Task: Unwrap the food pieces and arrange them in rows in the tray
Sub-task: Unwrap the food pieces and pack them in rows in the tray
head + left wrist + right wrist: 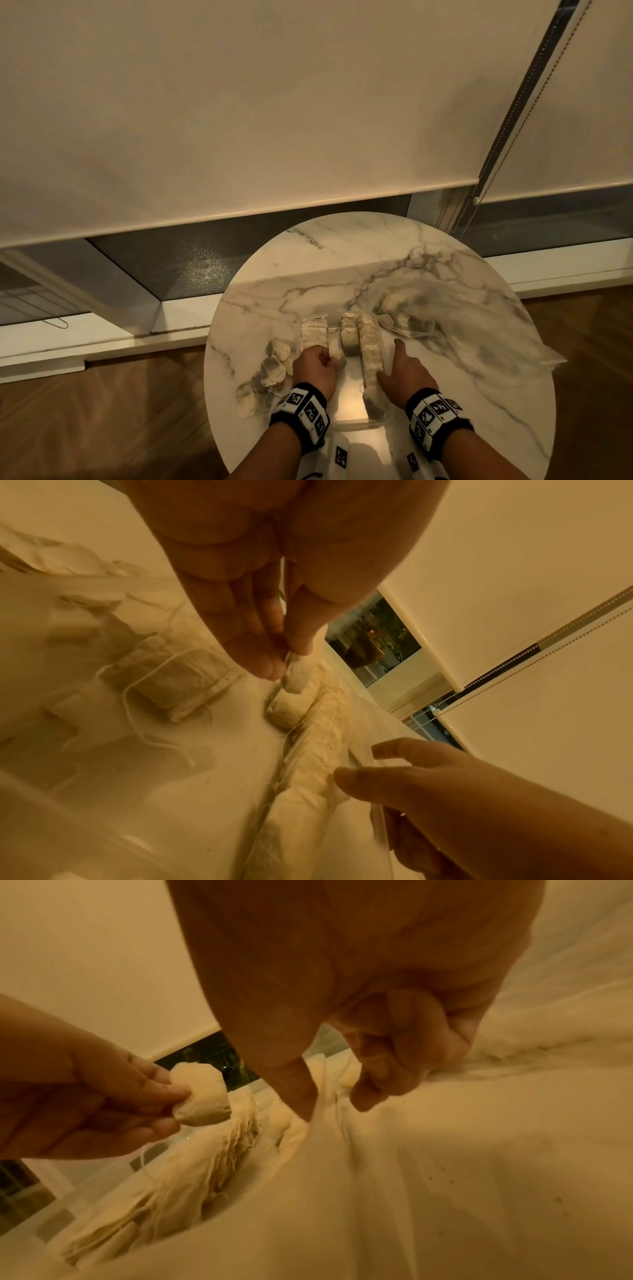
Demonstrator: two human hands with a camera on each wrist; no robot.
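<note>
On a round marble tabletop (394, 246), the left hand (317, 368) pinches a small pale pouch-like food piece (200, 1096) by one edge, just above a clear tray (349, 416) that already holds rows of similar pieces (371, 356). The right hand (406, 373) pinches the tray's thin right wall between thumb and curled fingers. The piece looks light, soft and easily crushed, so a gentle edge pinch seems best.
</note>
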